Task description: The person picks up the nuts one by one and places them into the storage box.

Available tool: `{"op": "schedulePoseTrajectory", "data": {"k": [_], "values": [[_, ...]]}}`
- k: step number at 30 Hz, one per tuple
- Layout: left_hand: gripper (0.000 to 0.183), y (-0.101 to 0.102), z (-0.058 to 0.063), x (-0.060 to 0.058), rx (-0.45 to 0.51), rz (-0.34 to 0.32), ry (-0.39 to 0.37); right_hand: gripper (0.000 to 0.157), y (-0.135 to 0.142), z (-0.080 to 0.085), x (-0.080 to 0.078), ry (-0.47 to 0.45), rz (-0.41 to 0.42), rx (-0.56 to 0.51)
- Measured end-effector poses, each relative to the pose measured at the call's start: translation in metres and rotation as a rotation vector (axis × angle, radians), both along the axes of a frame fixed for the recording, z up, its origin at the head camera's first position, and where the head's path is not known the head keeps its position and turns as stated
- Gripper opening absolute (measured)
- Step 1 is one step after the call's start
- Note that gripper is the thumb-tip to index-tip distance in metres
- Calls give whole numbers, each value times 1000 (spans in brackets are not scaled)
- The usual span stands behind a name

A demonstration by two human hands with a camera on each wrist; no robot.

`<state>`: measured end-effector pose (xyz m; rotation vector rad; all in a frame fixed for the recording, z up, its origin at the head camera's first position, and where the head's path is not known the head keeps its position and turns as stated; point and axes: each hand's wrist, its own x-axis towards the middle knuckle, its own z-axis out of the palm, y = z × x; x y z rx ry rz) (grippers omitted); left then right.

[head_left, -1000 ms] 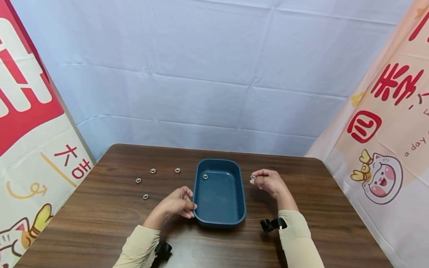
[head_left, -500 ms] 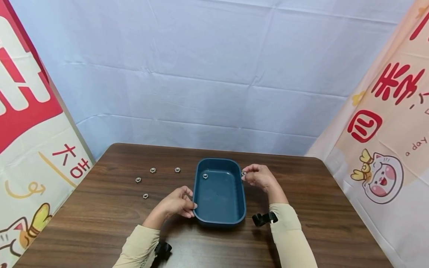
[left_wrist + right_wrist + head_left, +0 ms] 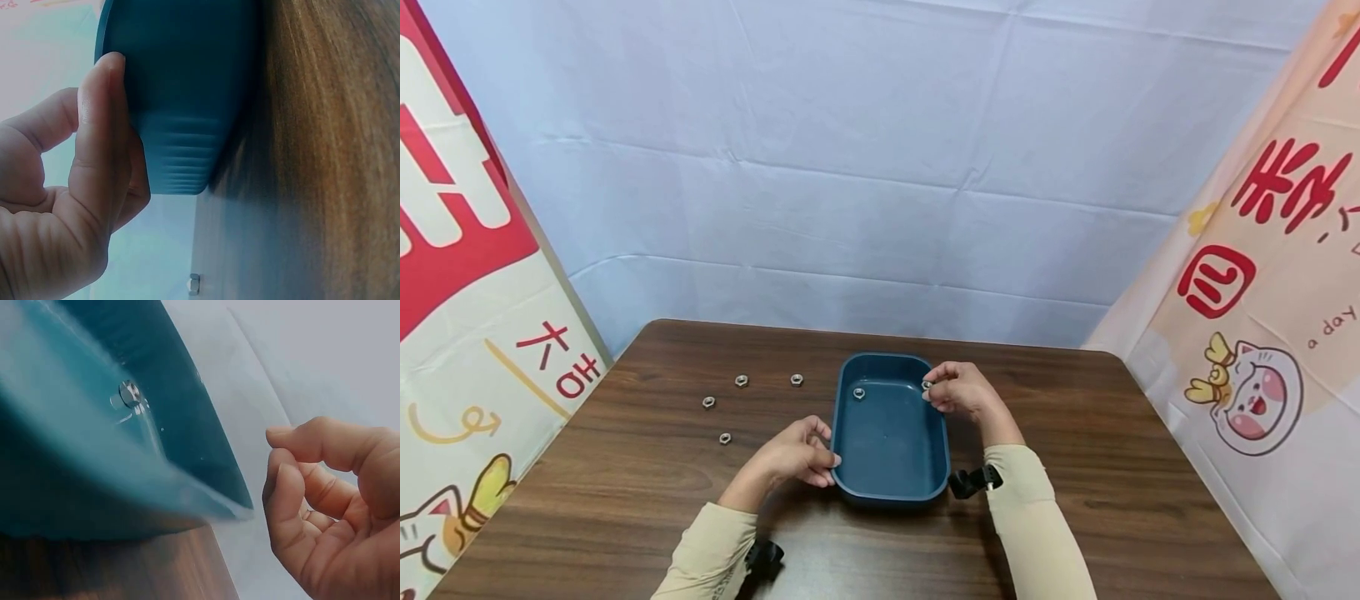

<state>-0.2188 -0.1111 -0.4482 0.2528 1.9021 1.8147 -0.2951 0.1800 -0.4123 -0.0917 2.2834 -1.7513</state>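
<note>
A dark blue rectangular tray (image 3: 891, 498) stands on the table. My left hand (image 3: 796, 454) grips its left rim, the thumb on the edge and the fingers along the outer wall; the left wrist view shows this hand (image 3: 81, 169) from close by. One hex nut (image 3: 859, 393) lies inside the tray near its far left corner. Over the tray's far right rim, my right hand (image 3: 964, 392) pinches another hex nut (image 3: 927, 385) between thumb and fingertips. That pinched nut is hidden by the fingers (image 3: 287, 487) in the right wrist view.
Several loose hex nuts lie left of the tray, among them one nut (image 3: 797, 380) closest to it and one nut (image 3: 725, 438) nearer the left forearm. The brown wooden table (image 3: 1120, 467) ends at a pale cloth backdrop (image 3: 880, 167). Printed cloths hang at both sides.
The right hand has moved left with the pinched nut, from the table beside the tray to over its far right rim. The left hand and the tray have stayed put.
</note>
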Motion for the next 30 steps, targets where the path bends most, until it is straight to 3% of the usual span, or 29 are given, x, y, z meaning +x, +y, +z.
{"op": "schedulePoseTrajectory", "data": {"k": [16, 30], "values": [[36, 0, -1, -1, 6, -2, -6, 21, -19, 6, -9, -20, 39, 41], [36, 0, -3, -1, 21, -3, -4, 21, -33, -1, -21, -40, 50, 65]]}}
